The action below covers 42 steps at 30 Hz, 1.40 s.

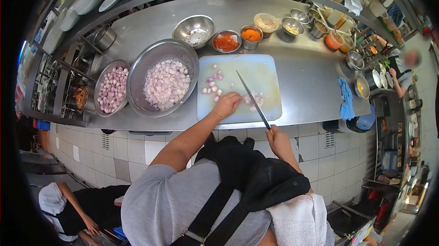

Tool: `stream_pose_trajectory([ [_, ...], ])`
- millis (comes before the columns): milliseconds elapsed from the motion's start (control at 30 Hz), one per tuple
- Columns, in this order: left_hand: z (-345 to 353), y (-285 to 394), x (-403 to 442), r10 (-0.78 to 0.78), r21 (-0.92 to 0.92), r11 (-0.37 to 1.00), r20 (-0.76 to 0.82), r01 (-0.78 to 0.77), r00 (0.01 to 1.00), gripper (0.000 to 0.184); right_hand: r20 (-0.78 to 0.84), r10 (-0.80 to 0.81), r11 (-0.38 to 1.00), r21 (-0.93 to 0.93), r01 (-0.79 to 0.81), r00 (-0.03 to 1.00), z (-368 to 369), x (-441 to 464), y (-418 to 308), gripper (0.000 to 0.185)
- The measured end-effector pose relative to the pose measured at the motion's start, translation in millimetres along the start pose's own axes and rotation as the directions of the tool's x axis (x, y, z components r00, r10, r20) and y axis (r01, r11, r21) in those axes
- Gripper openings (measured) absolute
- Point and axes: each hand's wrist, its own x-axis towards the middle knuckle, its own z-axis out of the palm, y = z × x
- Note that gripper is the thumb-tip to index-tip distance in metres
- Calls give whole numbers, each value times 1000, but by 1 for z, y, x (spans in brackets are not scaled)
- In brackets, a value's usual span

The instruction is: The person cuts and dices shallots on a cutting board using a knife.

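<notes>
My right hand (277, 140) is closed around the handle of a long knife (253, 97), whose blade slants up and left over the cutting board (270, 70). Beside the blade, cut shallot pieces (253, 103) lie on the board. My left hand (227, 103) rests on the board just left of them, fingers curled; what they hold, if anything, is hidden. Several peeled shallots (213, 83) sit on the board's left part. A large metal bowl (137, 86) left of the board contains sliced shallots (167, 84). Whole shallots (113, 89) fill the bowl at far left.
Behind the board are an empty-looking metal bowl (180, 29), a bowl of shredded orange food (226, 42) and a tub (266, 23). A blue cloth (345, 99) hangs at the counter's right edge. Other people stand at lower left (68, 205) and far right (404, 70).
</notes>
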Motion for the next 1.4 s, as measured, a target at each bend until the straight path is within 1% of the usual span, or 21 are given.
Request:
stream_pose_trajectory([
  [67, -4, 7, -1, -25, -8, 1000, -39, 25, 999, 17, -32, 7, 1000, -25, -7, 999, -13, -3, -1, 33],
  [133, -12, 20, -3, -48, -19, 999, -75, 46, 996, 19, -195, -49, 997, 51, 60, 980, -20, -7, 5, 37],
  [167, -16, 27, -4, -86, 6, 996, -125, 88, 988, 21, -202, -49, 997, 54, 61, 978, -22, -8, 10, 37],
  [233, -22, 45, 0, -115, 30, 992, -174, 122, 978, 23, -277, -78, 997, -33, 72, 958, -23, -10, 19, 46],
  [300, -24, 69, 6, 54, 151, 987, -37, -48, 998, 34, -276, -74, 997, -44, 64, 958, -19, -13, 25, 47],
  [333, -21, 84, 9, 54, 156, 987, -39, -47, 998, 34, -267, -71, 997, -58, 57, 961, -16, -14, 28, 48],
  [400, -6, 110, 16, 68, 207, 973, 176, -104, 982, 47, -264, -95, 995, -56, 83, 960, -12, -16, 34, 48],
  [433, 4, 111, 16, 68, 209, 972, 171, -104, 983, 47, -264, -114, 993, -54, 103, 958, -12, -17, 37, 48],
  [500, 25, 103, 15, -30, 305, 951, 247, -48, 968, 58, -273, -130, 991, -61, 117, 953, -13, -21, 43, 48],
  [767, 48, 67, 10, -98, 372, 928, 218, 10, 971, 61, -285, -138, 990, -66, 124, 949, -37, -52, 85, 49],
  [833, 49, 64, 12, -130, 389, 920, 202, 42, 971, 62, -273, -33, 999, 1, 34, 961, -53, -64, 87, 48],
  [900, 49, 66, 14, -220, 364, 921, 183, 141, 958, 66, -265, -21, 999, 25, 29, 964, -59, -70, 105, 50],
  [967, 48, 72, 15, -242, 386, 909, 183, 157, 953, 69, -253, -7, 999, 46, 20, 968, -60, -73, 118, 52],
  [1067, 53, 70, 21, -269, 398, 899, 178, 181, 947, 74, -248, 16, 987, 156, 24, 969, -51, -68, 138, 50],
  [1133, 64, 54, 24, -279, 393, 898, 166, 197, 946, 75, -22, 149, 869, 480, -120, 989, -38, -58, 148, 46],
  [1167, 72, 44, 26, -295, 380, 896, 119, 231, 948, 75, 61, 157, 811, 561, -163, 986, -29, -54, 152, 40],
  [1200, 78, 37, 26, -311, 365, 892, 71, 265, 948, 74, 66, 152, 811, 561, -163, 986, -16, -48, 156, 40],
  [1267, 72, 47, 30, -313, 355, 896, 74, 268, 947, 71, 254, 195, 405, 859, -313, 947, 12, -38, 161, 38],
  [1300, 69, 50, 31, -309, 340, 902, 81, 265, 948, 68, 370, 233, 326, 842, -430, 899, 11, -36, 149, 40],
  [1333, 70, 48, 31, -316, 350, 897, 81, 270, 945, 68, 378, 225, 322, 841, -434, 898, 14, -33, 142, 40],
  [1400, 72, 45, 32, -297, 287, 918, 45, 272, 954, 62, 410, 188, 84, 899, -430, 892, 23, -27, 132, 44],
])
